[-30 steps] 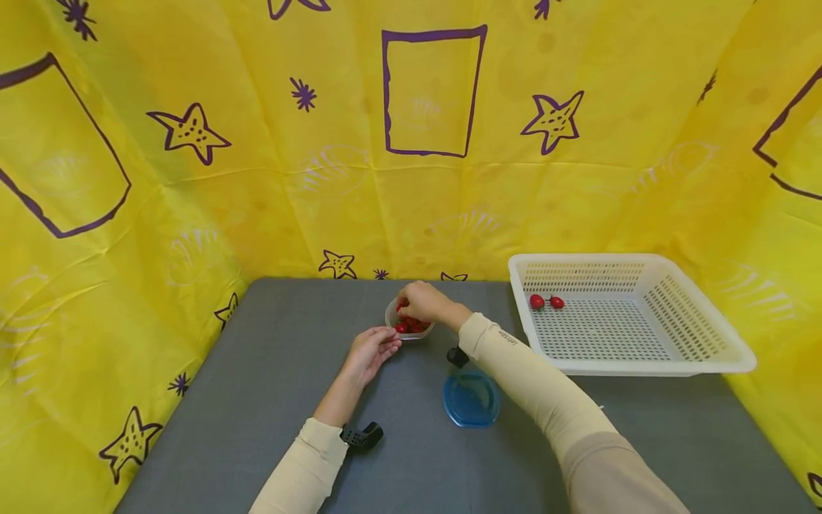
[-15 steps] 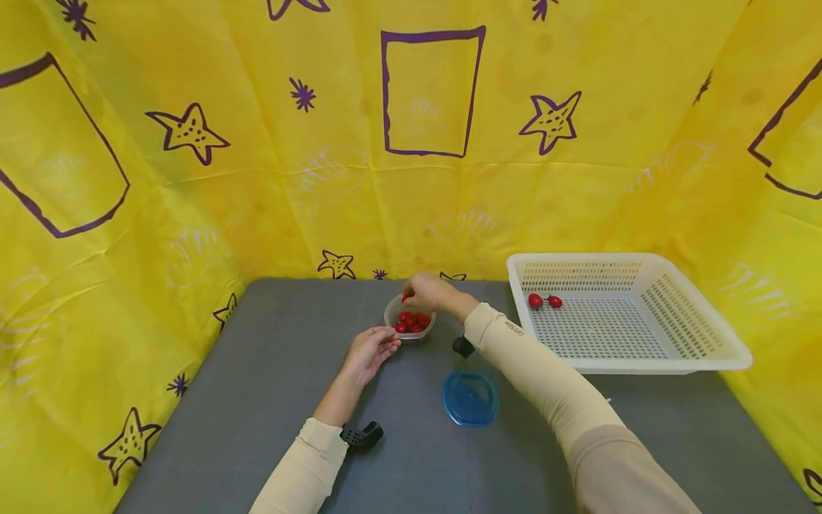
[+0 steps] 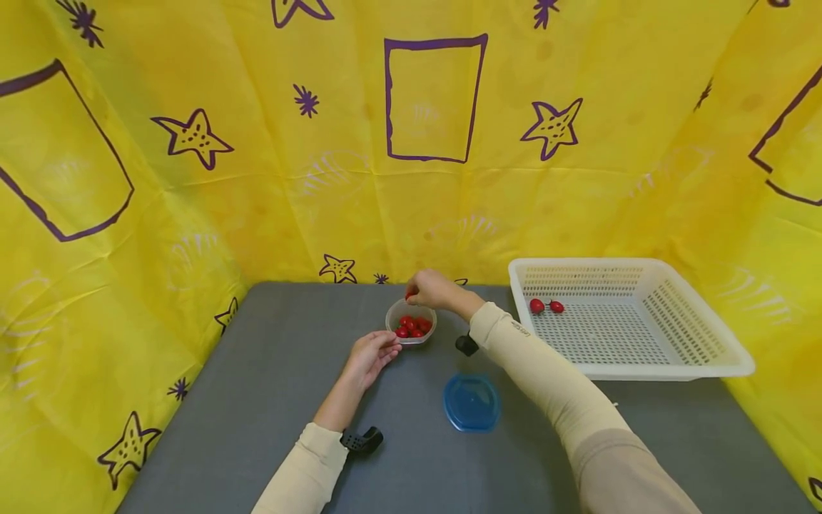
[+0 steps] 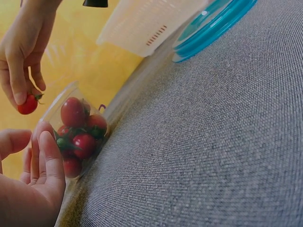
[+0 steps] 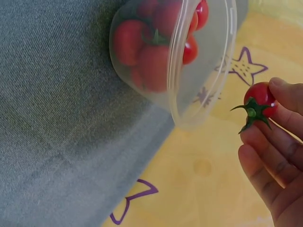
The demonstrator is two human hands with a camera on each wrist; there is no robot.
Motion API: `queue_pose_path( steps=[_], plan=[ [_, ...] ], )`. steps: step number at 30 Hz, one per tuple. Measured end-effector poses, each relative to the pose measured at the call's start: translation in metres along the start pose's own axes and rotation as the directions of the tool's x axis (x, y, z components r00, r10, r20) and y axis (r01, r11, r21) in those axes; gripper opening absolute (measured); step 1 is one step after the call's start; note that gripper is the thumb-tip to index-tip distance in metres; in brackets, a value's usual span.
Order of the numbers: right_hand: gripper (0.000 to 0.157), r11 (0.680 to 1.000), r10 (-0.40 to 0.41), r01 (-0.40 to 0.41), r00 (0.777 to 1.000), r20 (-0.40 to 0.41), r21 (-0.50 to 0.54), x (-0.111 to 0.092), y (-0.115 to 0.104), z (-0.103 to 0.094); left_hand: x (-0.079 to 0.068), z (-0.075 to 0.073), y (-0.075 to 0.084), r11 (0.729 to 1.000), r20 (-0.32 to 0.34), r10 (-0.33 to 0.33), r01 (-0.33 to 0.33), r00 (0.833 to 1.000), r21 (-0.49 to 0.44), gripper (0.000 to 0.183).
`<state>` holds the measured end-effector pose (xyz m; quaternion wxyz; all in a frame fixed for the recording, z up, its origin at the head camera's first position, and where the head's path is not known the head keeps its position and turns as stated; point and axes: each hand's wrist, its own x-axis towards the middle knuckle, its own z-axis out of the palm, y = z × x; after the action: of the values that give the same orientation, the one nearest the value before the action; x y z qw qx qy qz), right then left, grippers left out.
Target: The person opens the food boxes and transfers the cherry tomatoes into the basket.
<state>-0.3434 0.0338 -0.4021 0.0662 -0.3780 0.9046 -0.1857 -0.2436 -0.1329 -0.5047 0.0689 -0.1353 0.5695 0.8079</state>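
Basket (image 3: 604,335): right of head view; cut off by the top edge in left-wrist view. Left hand (image 3: 371,357): centre of head view; nearly straight fingers touch tub (image 5: 175,80). Right hand (image 3: 438,290): slightly higher; thumb and fingers pinch tomato (image 5: 260,98), mostly hidden there. Other tomatoes (image 5: 154,66): inside tub, overlapping; count unclear.
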Motion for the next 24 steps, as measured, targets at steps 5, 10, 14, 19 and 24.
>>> queue_pose_path(
  steps=[5, 10, 14, 19, 24],
  plan=[
    [0.014, 1.000, 0.016, -0.016, 1.000, 0.008, 0.014, -0.003, 0.005, -0.002, 0.000, 0.000, -0.003, 1.000, 0.002, 0.001, 0.000, 1.000, -0.005, 0.008],
    [0.015, 0.999, 0.032, -0.032, 0.999, 0.015, 0.020, -0.007, 0.008, -0.009, 0.001, 0.001, -0.002, 1.000, 0.008, 0.004, -0.004, 1.000, -0.015, 0.007],
    [0.016, 0.999, 0.032, -0.032, 0.999, 0.008, 0.010, -0.009, 0.010, -0.016, 0.001, 0.002, 0.001, 1.000, 0.015, -0.003, 0.003, 1.000, -0.010, 0.006],
    [0.016, 1.000, 0.023, -0.023, 1.000, -0.008, 0.005, -0.013, 0.016, -0.023, 0.000, 0.003, 0.002, 1.000, 0.013, -0.002, 0.002, 1.000, -0.011, 0.008],
    [0.016, 1.000, 0.031, -0.031, 0.999, -0.022, 0.004, -0.019, 0.026, -0.033, 0.001, 0.002, 0.000, 1.000, 0.015, 0.000, 0.000, 1.000, -0.009, 0.010]
  ],
)
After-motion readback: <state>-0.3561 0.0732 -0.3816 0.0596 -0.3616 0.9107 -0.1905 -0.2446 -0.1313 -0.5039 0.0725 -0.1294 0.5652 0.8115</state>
